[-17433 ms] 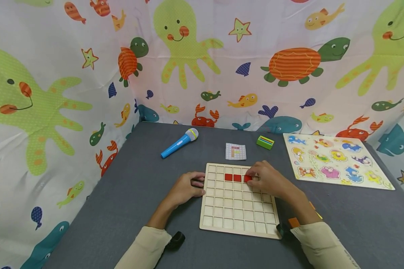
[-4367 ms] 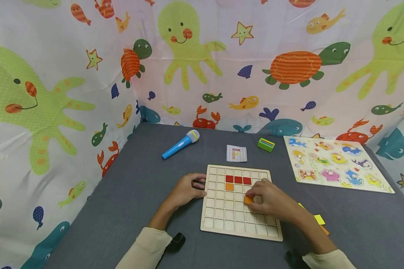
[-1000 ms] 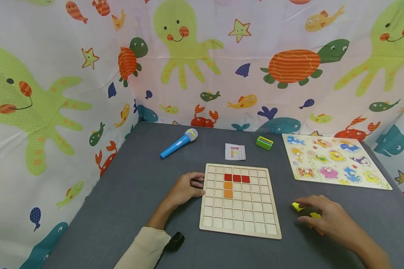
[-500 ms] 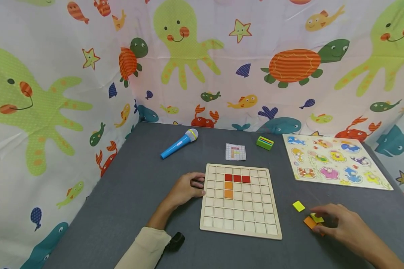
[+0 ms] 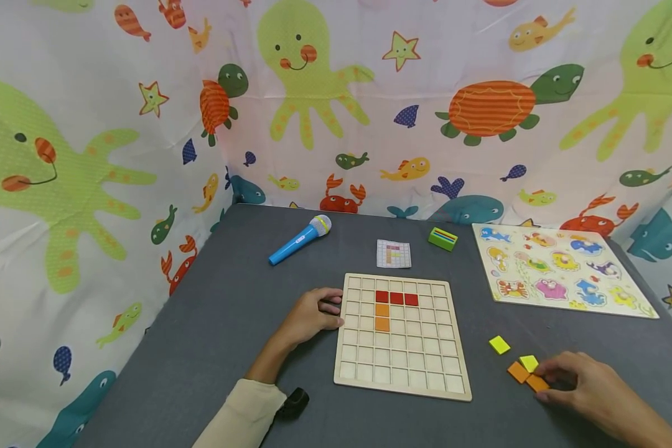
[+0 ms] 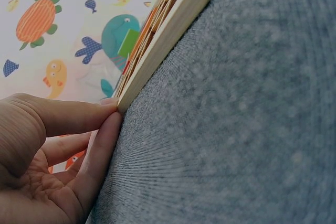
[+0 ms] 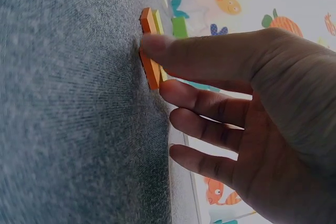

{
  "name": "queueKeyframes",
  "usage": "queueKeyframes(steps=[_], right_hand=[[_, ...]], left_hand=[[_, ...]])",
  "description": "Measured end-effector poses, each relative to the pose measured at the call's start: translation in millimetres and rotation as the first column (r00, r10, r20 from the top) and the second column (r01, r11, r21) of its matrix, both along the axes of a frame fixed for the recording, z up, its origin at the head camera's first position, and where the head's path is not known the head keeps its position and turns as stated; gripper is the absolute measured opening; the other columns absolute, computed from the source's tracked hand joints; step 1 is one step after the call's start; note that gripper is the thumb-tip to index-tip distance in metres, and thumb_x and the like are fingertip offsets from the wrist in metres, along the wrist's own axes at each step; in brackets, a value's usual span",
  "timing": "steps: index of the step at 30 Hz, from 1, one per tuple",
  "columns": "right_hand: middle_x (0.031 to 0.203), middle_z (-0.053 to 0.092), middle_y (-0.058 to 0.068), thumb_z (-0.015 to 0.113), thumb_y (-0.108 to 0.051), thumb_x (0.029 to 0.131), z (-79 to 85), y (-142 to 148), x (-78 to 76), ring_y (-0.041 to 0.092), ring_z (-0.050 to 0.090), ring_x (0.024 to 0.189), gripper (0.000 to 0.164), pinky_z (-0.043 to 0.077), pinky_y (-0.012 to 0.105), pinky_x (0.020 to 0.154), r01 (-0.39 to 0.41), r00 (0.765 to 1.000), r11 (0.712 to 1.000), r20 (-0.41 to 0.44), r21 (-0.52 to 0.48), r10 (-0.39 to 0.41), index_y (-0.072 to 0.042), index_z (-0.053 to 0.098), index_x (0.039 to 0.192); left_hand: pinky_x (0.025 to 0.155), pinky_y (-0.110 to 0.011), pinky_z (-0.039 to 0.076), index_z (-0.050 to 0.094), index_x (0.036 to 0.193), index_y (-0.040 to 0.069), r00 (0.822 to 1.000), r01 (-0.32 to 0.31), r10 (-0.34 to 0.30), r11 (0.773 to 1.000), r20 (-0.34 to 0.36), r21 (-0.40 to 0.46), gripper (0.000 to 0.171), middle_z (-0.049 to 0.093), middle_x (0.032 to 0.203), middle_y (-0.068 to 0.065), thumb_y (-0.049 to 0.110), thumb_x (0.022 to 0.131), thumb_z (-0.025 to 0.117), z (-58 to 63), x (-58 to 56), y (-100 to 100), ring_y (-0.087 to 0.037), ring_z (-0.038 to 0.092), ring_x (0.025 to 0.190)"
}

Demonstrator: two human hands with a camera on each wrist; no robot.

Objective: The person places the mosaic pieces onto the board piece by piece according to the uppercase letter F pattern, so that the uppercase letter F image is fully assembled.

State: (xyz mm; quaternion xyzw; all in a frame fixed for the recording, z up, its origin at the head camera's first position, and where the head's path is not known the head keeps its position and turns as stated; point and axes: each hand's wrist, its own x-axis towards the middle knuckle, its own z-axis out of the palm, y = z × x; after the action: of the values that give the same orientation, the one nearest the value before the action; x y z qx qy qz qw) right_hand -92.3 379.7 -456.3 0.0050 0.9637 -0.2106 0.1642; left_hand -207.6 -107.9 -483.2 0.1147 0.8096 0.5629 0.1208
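My left hand rests at the left edge of a wooden grid board, thumb and fingertips touching its side. On the board, several red tiles form a row, with two orange tiles in a column below its left end. To the right of the board, my right hand pinches a loose orange tile between thumb and index finger. Another orange tile and a yellow tile touch or nearly touch it. A second yellow tile lies apart, nearer the board.
Behind the board lies a printed pattern card. A green box with coloured strips and a blue toy microphone stand farther back. A sea-animal puzzle board occupies the back right. A patterned cloth surrounds the grey table.
The second orange tile was set into the column on the board. Then my right hand moved to the loose tiles, passing from the yellow ones to the rightmost orange one. My left hand stayed.
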Motion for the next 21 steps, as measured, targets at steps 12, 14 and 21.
queueKeyframes(steps=[12,14,21], right_hand=[[0.105,0.071,0.002,0.090,-0.022,0.083,-3.3,1.4,-2.4,0.023,0.062,0.095,0.035,0.057,0.056,0.082,-0.016,0.999,0.999,0.035,0.044,0.014,-0.004,0.078,0.111],[0.104,0.071,0.001,0.090,-0.025,0.083,-2.5,-0.3,-3.3,0.022,0.062,0.095,0.036,0.056,0.055,0.081,-0.015,0.999,0.999,0.042,0.051,0.013,-0.004,0.078,0.110],[0.102,0.071,0.002,0.089,-0.023,0.084,0.8,-4.0,-2.6,0.022,0.061,0.093,0.036,0.056,0.054,0.080,-0.028,0.998,0.997,0.056,0.069,0.024,-0.001,0.078,0.110]], left_hand=[[0.094,-0.040,0.060,0.063,0.144,0.001,1.000,-0.004,0.004,1.000,-0.004,-0.004,0.060,0.067,0.133,-0.015,0.002,0.087,0.083,-0.2,1.8,-0.3,-0.029,0.070,0.115],[0.094,-0.040,0.060,0.063,0.144,0.001,1.000,-0.004,0.004,1.000,-0.002,-0.002,0.060,0.067,0.133,-0.015,0.002,0.087,0.083,0.0,2.1,-0.4,-0.029,0.070,0.115],[0.095,-0.041,0.059,0.063,0.143,0.001,1.000,-0.006,0.006,1.000,-0.001,0.000,0.060,0.067,0.132,-0.015,0.002,0.087,0.083,0.9,2.6,-0.5,-0.028,0.070,0.115]])
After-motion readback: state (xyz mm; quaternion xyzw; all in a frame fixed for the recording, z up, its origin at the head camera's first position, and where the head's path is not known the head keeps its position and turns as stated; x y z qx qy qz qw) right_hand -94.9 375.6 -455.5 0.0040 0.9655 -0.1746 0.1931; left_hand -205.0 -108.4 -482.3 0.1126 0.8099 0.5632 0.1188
